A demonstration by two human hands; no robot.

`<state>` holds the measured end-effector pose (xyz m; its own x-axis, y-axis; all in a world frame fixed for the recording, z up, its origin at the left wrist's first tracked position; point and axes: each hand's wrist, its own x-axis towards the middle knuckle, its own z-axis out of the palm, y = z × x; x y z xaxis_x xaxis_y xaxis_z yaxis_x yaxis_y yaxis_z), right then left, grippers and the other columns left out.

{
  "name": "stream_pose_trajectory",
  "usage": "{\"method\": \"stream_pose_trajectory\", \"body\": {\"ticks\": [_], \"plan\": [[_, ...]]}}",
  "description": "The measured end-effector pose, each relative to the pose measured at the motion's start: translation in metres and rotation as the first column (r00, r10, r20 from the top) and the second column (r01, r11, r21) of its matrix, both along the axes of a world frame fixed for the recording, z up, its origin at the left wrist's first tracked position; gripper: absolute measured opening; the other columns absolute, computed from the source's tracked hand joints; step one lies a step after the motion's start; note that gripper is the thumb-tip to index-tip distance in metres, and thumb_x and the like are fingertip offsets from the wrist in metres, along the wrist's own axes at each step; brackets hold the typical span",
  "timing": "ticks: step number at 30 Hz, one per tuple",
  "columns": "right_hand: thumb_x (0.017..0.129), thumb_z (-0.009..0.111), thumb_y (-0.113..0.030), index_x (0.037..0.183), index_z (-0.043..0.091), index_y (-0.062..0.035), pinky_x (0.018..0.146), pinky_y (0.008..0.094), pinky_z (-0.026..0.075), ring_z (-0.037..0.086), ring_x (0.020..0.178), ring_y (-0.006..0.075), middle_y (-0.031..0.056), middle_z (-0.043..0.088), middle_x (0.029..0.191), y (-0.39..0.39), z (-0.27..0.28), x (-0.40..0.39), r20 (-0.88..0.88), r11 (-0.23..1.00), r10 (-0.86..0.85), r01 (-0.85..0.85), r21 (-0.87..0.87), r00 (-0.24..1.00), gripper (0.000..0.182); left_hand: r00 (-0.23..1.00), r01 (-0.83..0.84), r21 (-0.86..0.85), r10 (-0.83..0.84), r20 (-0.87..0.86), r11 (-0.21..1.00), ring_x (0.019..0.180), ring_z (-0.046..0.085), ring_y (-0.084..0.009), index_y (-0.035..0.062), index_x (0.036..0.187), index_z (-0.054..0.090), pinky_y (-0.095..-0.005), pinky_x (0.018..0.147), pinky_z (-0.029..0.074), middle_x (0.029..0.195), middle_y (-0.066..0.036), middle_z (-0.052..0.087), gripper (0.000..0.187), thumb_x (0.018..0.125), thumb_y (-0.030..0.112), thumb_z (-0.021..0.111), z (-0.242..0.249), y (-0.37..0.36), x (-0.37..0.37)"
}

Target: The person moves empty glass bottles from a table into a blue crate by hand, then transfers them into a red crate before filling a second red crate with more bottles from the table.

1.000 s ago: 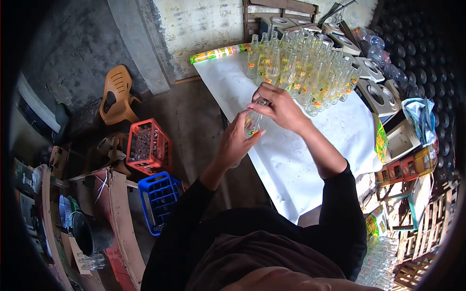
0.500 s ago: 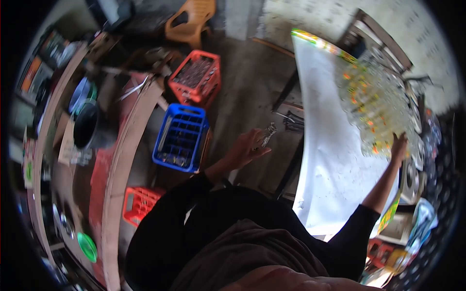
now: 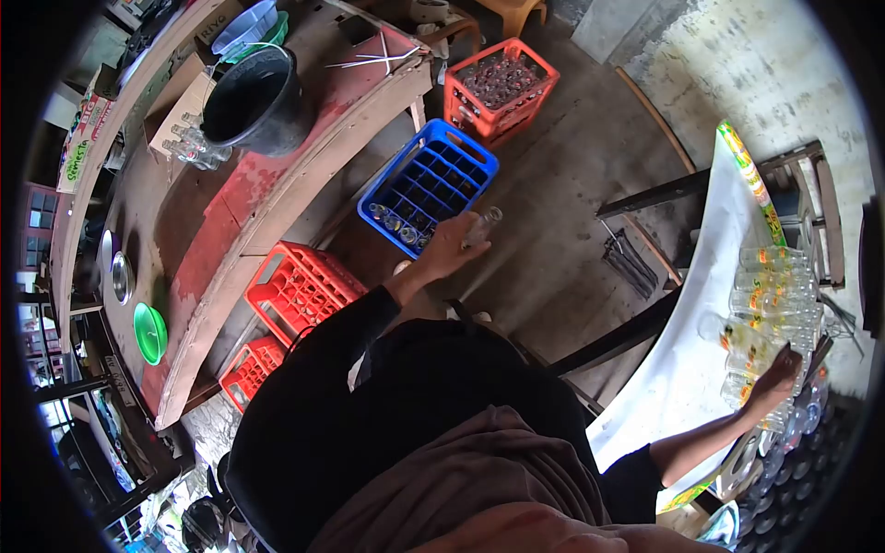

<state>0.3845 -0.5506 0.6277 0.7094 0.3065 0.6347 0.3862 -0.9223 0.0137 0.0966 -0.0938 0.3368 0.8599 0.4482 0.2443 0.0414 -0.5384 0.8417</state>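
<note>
My left hand (image 3: 448,249) is closed around a clear glass bottle (image 3: 484,226), its mouth pointing up and away from me. It hovers just right of a blue plastic crate (image 3: 473,153), divided into compartments, with a few bottles in its near row. At the right, several clear glass bottles (image 3: 772,286) with yellow and orange labels lie side by side on a white-topped table (image 3: 666,387). My right hand (image 3: 777,378) is among their near ends with its fingers curled on a bottle, partly hidden. One bottle sticks out leftward from the stack.
A red crate (image 3: 516,115) full of bottles stands behind the blue one; another red crate (image 3: 309,288) is nearer. On the left wooden table (image 3: 207,276) are a black bucket (image 3: 277,120), a green bowl (image 3: 150,334) and several clear bottles (image 3: 194,147). Dark bottles crowd the lower right.
My view has turned left, bringing the crates closer to the middle. My left hand with the bottle is now nearer the blue crate. The right hand is still at the bottle stack.
</note>
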Motion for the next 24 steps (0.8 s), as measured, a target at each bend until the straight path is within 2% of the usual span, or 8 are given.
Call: {"method": "stream_pose_trajectory", "body": {"ticks": [6,9,11,14,16,18,21,24], "plan": [[0.089,0.051,-0.013,0.095,0.057,-0.0004,0.075,0.0286,0.042,0.052,0.081,0.0144,0.0052,0.057,0.084,0.188,-0.075,-0.047,-0.422,0.810,0.525,-0.281,0.515,0.739,0.015,0.962,-0.264,-0.123,0.252,-0.103,0.957,0.087,0.056,-0.0312,0.0059,0.111,0.046,-0.0380,0.077,0.045,0.093,-0.015,0.055,0.048,0.074,0.027,0.070,-0.054,0.092,-0.033],[0.086,0.058,-0.013,0.086,0.055,-0.0027,0.070,0.0299,0.045,0.058,0.076,0.0187,0.0099,0.060,0.086,0.299,-0.127,-0.089,-0.617,0.839,0.535,-0.273,0.471,0.577,0.010,0.945,-0.313,-0.180,0.285,-0.162,0.933,0.092,0.053,-0.0321,0.0054,0.113,0.045,-0.0380,0.079,0.044,0.098,-0.016,0.052,0.053,0.073,0.029,0.071,-0.082,0.146,-0.047],[0.085,0.059,-0.014,0.083,0.053,-0.0022,0.066,0.0332,0.046,0.059,0.076,0.0234,0.0117,0.057,0.080,0.359,-0.175,-0.116,-0.666,0.827,0.562,-0.305,0.473,0.490,0.013,0.962,-0.274,-0.438,0.250,-0.113,0.856,0.094,0.052,-0.0315,0.0038,0.113,0.046,-0.0369,0.081,0.043,0.101,-0.016,0.050,0.057,0.071,0.029,0.073,-0.104,0.176,-0.053],[0.081,0.063,-0.014,0.084,0.052,-0.0008,0.065,0.0361,0.045,0.057,0.074,0.0307,0.0160,0.054,0.081,0.427,-0.271,-0.141,-0.705,0.805,0.589,-0.366,0.467,0.395,0.017,0.904,-0.389,-0.165,0.342,-0.255,0.906,0.094,0.052,-0.0321,0.0012,0.110,0.048,-0.0371,0.082,0.043,0.102,-0.015,0.050,0.055,0.068,0.025,0.075,-0.106,0.209,-0.054],[0.084,0.060,-0.015,0.085,0.050,-0.0033,0.045,0.0310,0.042,0.053,0.053,0.0180,0.0103,0.054,0.069,0.464,-0.333,-0.158,-0.423,0.638,0.770,-0.605,0.477,0.478,0.016,0.904,-0.383,-0.115,0.345,-0.253,0.917,0.095,0.052,-0.0325,0.0011,0.110,0.048,-0.0375,0.082,0.043,0.102,-0.016,0.050,0.055,0.067,0.024,0.075,-0.125,0.224,-0.052],[0.082,0.062,-0.010,0.086,0.048,-0.0011,0.045,0.0296,0.045,0.056,0.061,0.0216,0.0140,0.052,0.081,0.489,-0.390,-0.175,-0.690,0.743,0.664,-0.355,0.567,0.288,0.017,0.899,-0.364,-0.108,0.319,-0.300,0.925,0.097,0.053,-0.0335,0.0026,0.110,0.049,-0.0382,0.082,0.044,0.102,-0.016,0.052,0.053,0.067,0.020,0.074,-0.142,0.239,-0.048],[0.081,0.061,-0.008,0.087,0.045,0.0004,0.044,0.0290,0.048,0.057,0.068,0.0245,0.0158,0.049,0.095,0.523,-0.410,-0.205,-0.733,0.748,0.662,-0.212,0.629,0.157,0.019,0.929,-0.279,-0.120,0.237,-0.284,0.953,0.095,0.054,-0.0336,0.0045,0.110,0.050,-0.0380,0.082,0.044,0.100,-0.015,0.054,0.051,0.067,0.017,0.073,-0.166,0.251,-0.046],[0.081,0.061,-0.008,0.089,0.044,-0.0001,0.045,0.0305,0.050,0.058,0.071,0.0305,0.0167,0.045,0.101,0.542,-0.451,-0.224,-0.797,0.809,0.582,-0.215,0.548,0.162,0.021,0.939,-0.241,-0.164,0.187,-0.288,0.957,0.103,0.054,-0.0330,0.0060,0.109,0.053,-0.0361,0.088,0.043,0.108,-0.015,0.055,0.045,0.067,0.011,0.070,-0.194,0.257,-0.046]]}}
